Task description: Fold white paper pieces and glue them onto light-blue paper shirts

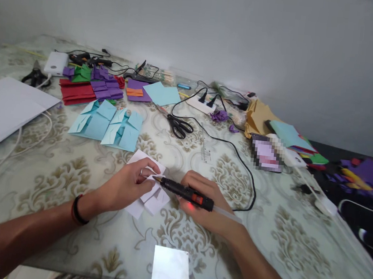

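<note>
Near the middle of the table lies a folded white paper piece (156, 200) with flaps. My left hand (128, 182), with a ring and a dark wristband, pinches one of its flaps between thumb and fingers. My right hand (204, 194) is wrapped round a black glue gun (184, 193) with an orange switch and a red light. The gun's tip touches or nearly touches the paper by my left fingertips; I cannot tell which. A clear glue stick (228, 214) sticks out of its back end. Closer to me is a white paper square (171, 269).
Light-blue folded papers (122, 129) sit beyond my left hand, with black-handled scissors (179, 126) to their right. A white stack of sheets (6, 111) is at left. The gun's black cord (235, 149) curves to a power strip (201, 104). A phone (267, 153) lies at right.
</note>
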A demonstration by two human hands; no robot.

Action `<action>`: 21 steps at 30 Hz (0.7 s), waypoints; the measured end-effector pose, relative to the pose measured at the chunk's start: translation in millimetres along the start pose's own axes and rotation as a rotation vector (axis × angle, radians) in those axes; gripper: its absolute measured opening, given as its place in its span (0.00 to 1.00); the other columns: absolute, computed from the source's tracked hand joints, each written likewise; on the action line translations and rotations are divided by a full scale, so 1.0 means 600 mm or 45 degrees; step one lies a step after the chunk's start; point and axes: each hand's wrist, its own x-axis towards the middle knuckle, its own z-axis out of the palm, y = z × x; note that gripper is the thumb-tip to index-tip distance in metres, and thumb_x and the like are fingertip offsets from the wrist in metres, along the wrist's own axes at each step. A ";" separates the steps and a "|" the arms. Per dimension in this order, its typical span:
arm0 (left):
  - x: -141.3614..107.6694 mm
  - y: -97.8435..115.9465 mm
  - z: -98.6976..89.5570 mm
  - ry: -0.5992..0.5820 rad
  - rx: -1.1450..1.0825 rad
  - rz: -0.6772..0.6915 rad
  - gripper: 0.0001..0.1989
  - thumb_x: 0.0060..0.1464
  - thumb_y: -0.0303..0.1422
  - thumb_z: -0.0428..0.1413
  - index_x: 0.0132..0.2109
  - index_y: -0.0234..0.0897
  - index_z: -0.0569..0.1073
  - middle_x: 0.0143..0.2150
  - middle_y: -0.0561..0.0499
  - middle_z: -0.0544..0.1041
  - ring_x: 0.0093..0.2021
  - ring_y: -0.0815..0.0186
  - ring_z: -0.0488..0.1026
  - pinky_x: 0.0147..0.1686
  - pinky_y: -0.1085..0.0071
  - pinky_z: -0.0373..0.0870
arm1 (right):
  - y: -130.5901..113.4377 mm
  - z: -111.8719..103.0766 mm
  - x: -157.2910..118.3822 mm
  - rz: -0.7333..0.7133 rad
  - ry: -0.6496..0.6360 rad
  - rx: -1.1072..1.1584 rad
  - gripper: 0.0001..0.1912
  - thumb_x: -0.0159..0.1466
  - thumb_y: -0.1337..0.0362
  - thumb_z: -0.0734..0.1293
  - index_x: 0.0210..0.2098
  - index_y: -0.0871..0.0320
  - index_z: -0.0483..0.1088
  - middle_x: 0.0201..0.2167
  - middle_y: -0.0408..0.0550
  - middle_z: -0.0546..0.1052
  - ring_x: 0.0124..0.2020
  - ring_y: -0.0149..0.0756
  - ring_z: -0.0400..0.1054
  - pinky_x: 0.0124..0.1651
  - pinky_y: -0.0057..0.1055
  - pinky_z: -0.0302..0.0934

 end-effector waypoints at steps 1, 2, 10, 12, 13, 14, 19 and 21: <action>0.000 0.000 0.000 -0.004 0.002 -0.001 0.12 0.55 0.32 0.58 0.47 0.40 0.69 0.32 0.55 0.76 0.25 0.71 0.68 0.22 0.77 0.56 | 0.000 0.000 0.000 -0.002 0.001 0.001 0.10 0.58 0.71 0.66 0.27 0.52 0.62 0.27 0.43 0.67 0.30 0.38 0.64 0.33 0.34 0.56; 0.000 0.001 0.000 -0.004 0.007 -0.003 0.12 0.55 0.32 0.58 0.46 0.40 0.69 0.32 0.55 0.77 0.25 0.70 0.68 0.22 0.77 0.56 | 0.000 0.001 0.000 -0.005 0.003 0.002 0.10 0.58 0.72 0.66 0.27 0.52 0.62 0.27 0.43 0.67 0.30 0.38 0.64 0.33 0.34 0.56; -0.002 0.003 -0.002 0.024 0.069 -0.010 0.12 0.53 0.34 0.57 0.46 0.38 0.72 0.35 0.53 0.79 0.27 0.69 0.68 0.25 0.74 0.59 | 0.003 0.002 0.000 0.012 0.007 -0.004 0.11 0.58 0.70 0.67 0.26 0.53 0.60 0.25 0.42 0.65 0.29 0.38 0.62 0.32 0.35 0.54; -0.001 0.001 -0.002 0.022 0.068 -0.017 0.13 0.54 0.35 0.57 0.47 0.38 0.73 0.36 0.52 0.79 0.27 0.69 0.69 0.26 0.74 0.59 | 0.003 0.003 -0.001 0.015 0.012 0.007 0.11 0.58 0.70 0.67 0.26 0.53 0.59 0.25 0.42 0.65 0.29 0.38 0.62 0.32 0.35 0.54; -0.001 0.000 -0.001 0.022 0.066 -0.023 0.14 0.54 0.35 0.57 0.47 0.37 0.73 0.36 0.52 0.79 0.28 0.69 0.69 0.26 0.74 0.60 | 0.002 0.003 -0.001 0.017 0.015 0.008 0.11 0.58 0.71 0.67 0.26 0.53 0.59 0.25 0.42 0.65 0.29 0.38 0.62 0.33 0.35 0.54; -0.001 0.000 -0.001 0.020 0.060 -0.029 0.14 0.54 0.35 0.57 0.48 0.37 0.73 0.36 0.51 0.79 0.28 0.68 0.70 0.26 0.74 0.60 | 0.002 0.003 -0.001 0.016 0.016 0.008 0.12 0.58 0.71 0.67 0.26 0.53 0.59 0.25 0.42 0.65 0.29 0.38 0.62 0.33 0.35 0.54; -0.001 -0.001 -0.001 0.023 0.053 -0.031 0.14 0.56 0.35 0.57 0.49 0.36 0.74 0.34 0.52 0.78 0.30 0.67 0.71 0.28 0.73 0.63 | 0.002 0.004 0.000 0.019 0.036 0.024 0.13 0.57 0.72 0.67 0.25 0.53 0.58 0.25 0.41 0.64 0.28 0.38 0.62 0.32 0.35 0.54; -0.001 0.000 -0.002 0.027 0.066 -0.028 0.14 0.57 0.35 0.57 0.48 0.35 0.74 0.33 0.52 0.77 0.29 0.67 0.71 0.28 0.73 0.62 | 0.002 0.004 0.001 0.021 0.042 0.031 0.13 0.57 0.72 0.66 0.25 0.53 0.58 0.25 0.41 0.64 0.28 0.38 0.63 0.32 0.35 0.55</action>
